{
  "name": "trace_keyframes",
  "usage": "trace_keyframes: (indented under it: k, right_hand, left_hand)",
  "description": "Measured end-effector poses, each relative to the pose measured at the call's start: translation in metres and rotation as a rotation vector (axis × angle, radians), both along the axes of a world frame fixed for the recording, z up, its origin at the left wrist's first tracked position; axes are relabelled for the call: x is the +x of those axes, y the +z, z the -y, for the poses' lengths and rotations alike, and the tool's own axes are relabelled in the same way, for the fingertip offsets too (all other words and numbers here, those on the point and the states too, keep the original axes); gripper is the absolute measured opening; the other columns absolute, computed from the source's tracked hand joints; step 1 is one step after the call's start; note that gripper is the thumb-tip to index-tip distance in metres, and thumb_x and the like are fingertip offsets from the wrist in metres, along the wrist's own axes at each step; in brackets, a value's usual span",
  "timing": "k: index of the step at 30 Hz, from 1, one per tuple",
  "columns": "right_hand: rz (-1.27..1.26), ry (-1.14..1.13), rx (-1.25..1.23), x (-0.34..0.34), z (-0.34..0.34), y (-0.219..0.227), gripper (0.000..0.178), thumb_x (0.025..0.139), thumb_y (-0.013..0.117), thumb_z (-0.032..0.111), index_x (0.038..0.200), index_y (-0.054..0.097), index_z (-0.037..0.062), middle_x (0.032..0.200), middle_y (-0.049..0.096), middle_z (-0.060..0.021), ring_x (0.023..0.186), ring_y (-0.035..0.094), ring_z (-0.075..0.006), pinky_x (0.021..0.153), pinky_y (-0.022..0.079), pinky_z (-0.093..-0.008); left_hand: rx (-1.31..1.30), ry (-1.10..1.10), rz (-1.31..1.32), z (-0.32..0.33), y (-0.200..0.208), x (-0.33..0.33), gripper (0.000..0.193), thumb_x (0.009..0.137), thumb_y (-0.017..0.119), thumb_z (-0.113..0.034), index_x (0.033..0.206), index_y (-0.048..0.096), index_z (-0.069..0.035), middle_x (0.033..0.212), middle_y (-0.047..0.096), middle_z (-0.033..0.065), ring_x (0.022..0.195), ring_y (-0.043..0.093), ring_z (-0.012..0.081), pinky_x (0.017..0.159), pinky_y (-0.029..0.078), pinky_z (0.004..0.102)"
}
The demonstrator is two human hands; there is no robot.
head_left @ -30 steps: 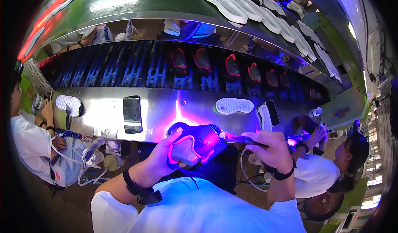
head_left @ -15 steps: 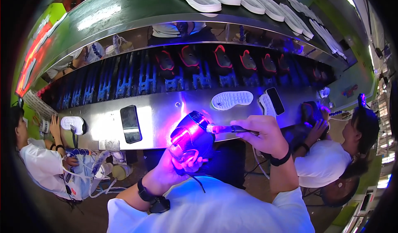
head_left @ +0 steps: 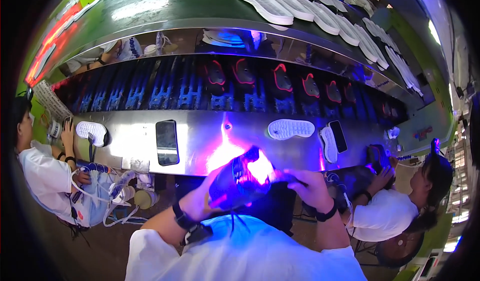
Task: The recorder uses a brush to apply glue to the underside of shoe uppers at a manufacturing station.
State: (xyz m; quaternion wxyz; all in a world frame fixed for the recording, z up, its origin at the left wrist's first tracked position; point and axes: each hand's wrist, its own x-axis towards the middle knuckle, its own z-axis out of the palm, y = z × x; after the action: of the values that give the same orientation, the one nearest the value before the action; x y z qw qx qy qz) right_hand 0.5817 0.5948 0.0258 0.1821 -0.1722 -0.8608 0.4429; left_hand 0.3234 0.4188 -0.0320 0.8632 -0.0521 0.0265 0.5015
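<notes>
My left hand (head_left: 201, 199) grips a dark shoe upper (head_left: 231, 185) from its left side, in front of my chest. Black laces dangle below it. In my right hand (head_left: 311, 190) is a brush (head_left: 283, 176), held by its handle; the bristle end meets the brightly lit right side of the upper, where glare hides the bristles. Beyond the upper lies a steel work surface (head_left: 200, 131). On it are a white shoe sole (head_left: 291, 129) and, farther right, another white sole (head_left: 329, 145) beside a phone (head_left: 338, 136).
A second phone (head_left: 167, 142) lies to the left. Behind the steel, a dark conveyor (head_left: 165, 88) carries several red-edged uppers (head_left: 282, 77). The green upper shelf (head_left: 190, 6) holds rows of white soles (head_left: 263, 4). Co-workers sit at left (head_left: 50, 171) and right (head_left: 395, 206).
The upper has been turned in my left hand, its lit side now facing right. My right hand has come lower, bringing the brush down along it. The whole view has shifted slightly.
</notes>
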Motion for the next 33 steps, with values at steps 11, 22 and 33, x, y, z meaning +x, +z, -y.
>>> trace_keyframes:
  k: [11, 22, 33]
  right_hand:
    - [-0.257, -0.307, 0.148, -0.033, 0.031, -0.038, 0.036, 0.091, 0.075, 0.009, 0.126, 0.069, 0.0034, 0.104, 0.074, -0.0147, 0.092, 0.072, -0.0269, 0.083, 0.055, -0.0362]
    - [-0.127, -0.518, -0.404, 0.049, -0.016, -0.091, 0.047, 0.095, 0.066, 0.001, 0.141, 0.056, -0.0014, 0.102, 0.073, -0.0105, 0.082, 0.067, -0.0146, 0.076, 0.054, -0.0287]
    - [-0.002, -0.829, -0.649, 0.037, -0.029, -0.073, 0.037, 0.093, 0.07, 0.002, 0.129, 0.064, -0.001, 0.084, 0.065, 0.0003, 0.058, 0.051, -0.004, 0.048, 0.039, -0.0194]
  left_hand:
    - [0.235, 0.235, -0.979, -0.057, 0.027, -0.056, 0.078, 0.081, 0.081, -0.012, 0.149, 0.044, -0.002, 0.127, 0.066, 0.0097, 0.115, 0.066, 0.0198, 0.099, 0.054, 0.0337]
    - [-0.224, 0.518, -1.582, -0.085, 0.037, -0.171, 0.066, 0.082, 0.085, -0.022, 0.134, 0.052, 0.003, 0.108, 0.07, 0.0121, 0.096, 0.07, 0.019, 0.084, 0.055, 0.0305]
    - [0.05, -0.014, -3.514, -0.21, 0.031, -0.335, 0.046, 0.091, 0.068, -0.041, 0.123, 0.068, -0.009, 0.113, 0.072, 0.0165, 0.108, 0.07, 0.0325, 0.095, 0.056, 0.0404]
